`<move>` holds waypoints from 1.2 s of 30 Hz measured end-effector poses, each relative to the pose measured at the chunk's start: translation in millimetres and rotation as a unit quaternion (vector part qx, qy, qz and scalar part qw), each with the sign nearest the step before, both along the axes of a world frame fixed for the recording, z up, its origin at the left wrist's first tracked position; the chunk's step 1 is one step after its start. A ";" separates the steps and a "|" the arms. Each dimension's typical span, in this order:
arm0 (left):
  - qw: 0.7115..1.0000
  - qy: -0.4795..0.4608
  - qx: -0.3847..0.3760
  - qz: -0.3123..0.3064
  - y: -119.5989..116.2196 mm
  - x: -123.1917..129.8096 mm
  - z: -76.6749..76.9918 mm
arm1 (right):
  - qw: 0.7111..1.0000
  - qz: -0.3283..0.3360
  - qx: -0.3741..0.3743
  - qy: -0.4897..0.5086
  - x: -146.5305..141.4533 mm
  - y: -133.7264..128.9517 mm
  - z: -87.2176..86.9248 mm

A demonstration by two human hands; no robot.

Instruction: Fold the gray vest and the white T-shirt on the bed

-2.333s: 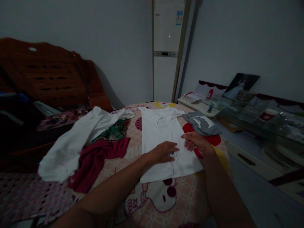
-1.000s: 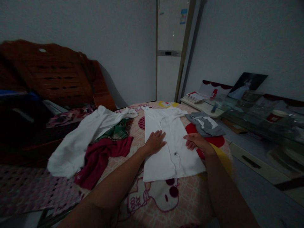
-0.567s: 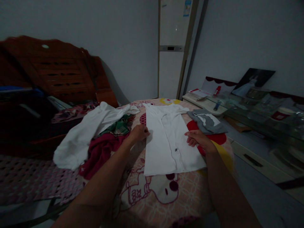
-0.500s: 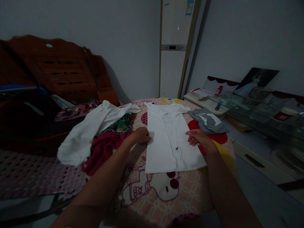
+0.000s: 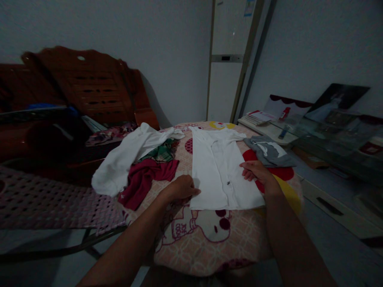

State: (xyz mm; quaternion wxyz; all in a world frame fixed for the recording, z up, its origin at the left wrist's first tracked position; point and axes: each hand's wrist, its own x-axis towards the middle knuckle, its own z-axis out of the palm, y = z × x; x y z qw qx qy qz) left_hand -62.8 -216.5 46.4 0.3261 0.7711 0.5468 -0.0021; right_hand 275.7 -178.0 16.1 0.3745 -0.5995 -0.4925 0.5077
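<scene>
A white short-sleeved shirt (image 5: 209, 171) lies spread on the cloth-covered table, its front opening running down the middle and a small dark mark near the hem. My left hand (image 5: 183, 187) is closed at the shirt's lower left edge, a fingertip over the fabric. On the right edge rests my right hand (image 5: 254, 172), fingers partly bent and apart, touching the fabric from above. Left of the shirt are a heaped white garment (image 5: 119, 163), a dark red garment (image 5: 146, 179) and a green plaid cloth (image 5: 163, 151). A folded grey garment (image 5: 269, 151) lies at the right.
The round table wears a pink patterned cloth (image 5: 206, 255). A woven chair seat (image 5: 60, 203) stands at the left, before a wooden bench (image 5: 92, 87). At the right is a low cabinet with a glass shelf (image 5: 317, 129). A tall white appliance (image 5: 224, 87) stands behind.
My left hand has slid down the shirt's left edge, nearer the hem. My right hand stays at about the same place on the right edge. The whole view has shifted slightly.
</scene>
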 end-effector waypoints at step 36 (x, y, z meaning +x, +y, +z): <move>0.906 -0.117 0.250 -0.320 -18.7 30.1 -26.3 | 0.899 0.242 0.194 -0.309 -41.0 -47.8 29.3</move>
